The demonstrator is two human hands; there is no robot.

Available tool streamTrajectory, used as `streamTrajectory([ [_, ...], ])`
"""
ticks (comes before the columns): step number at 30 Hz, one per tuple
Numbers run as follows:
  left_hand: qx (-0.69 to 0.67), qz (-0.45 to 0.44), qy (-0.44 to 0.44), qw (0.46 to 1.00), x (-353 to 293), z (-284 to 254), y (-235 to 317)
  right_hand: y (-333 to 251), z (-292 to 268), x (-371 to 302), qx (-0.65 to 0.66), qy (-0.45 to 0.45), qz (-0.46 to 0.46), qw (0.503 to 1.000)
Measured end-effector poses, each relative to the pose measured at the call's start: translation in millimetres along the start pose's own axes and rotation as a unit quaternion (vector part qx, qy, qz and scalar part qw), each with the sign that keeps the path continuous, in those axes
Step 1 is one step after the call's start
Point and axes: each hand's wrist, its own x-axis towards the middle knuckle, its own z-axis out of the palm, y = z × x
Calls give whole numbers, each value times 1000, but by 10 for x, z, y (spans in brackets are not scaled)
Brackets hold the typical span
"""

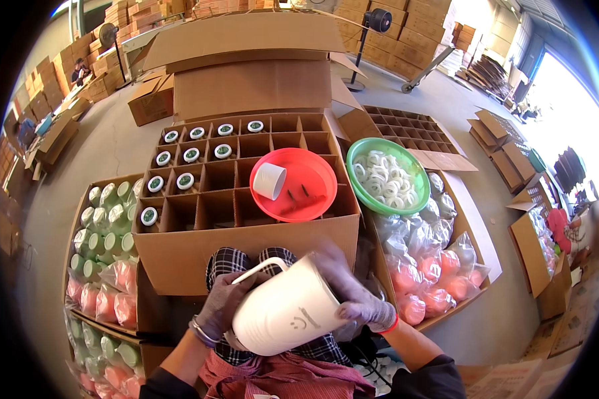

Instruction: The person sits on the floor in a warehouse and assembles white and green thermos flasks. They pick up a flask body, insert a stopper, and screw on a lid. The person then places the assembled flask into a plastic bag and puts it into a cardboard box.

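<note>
While my left hand [218, 302] grips the tilted jug [276, 316] above the lap [319, 352], from here I see the right hand [361, 300] at its mouth, too blurred for me to tell its grip; a red bowl [315, 174] sits beyond.

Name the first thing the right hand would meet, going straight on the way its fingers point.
Past the end of the white jug, the right hand would probably meet the front wall of the divided carton first; blur and depth leave this uncertain.

Behind the jug [279, 312], a bowl [317, 174] rests on the partitioned carton [180, 259].
</note>
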Motion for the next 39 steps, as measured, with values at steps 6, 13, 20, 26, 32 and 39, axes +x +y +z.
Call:
streamTrajectory([
  [6, 176, 294, 132, 930, -183, 106, 171, -188, 186, 231, 41, -16, 69, 997],
  [13, -58, 241, 235, 940, -183, -702, 25, 223, 79, 1182, 9, 16, 74, 997],
  [20, 31, 210, 297, 931, -167, -1101, 114, 1393, -604, 1712, -683, -143, 103, 709],
  [26, 136, 244, 265, 923, -146, -1175, -106, 818, -444, 1642, -348, -15, 160, 924],
  [32, 19, 157, 188, 969, 7, -1133, 31, -98, 92, 1260, -323, -196, -266, 887],
  [39, 30, 18, -18, 999, 121, -1092, 330, -184, 223, 1037, -388, -275, -322, 819],
])
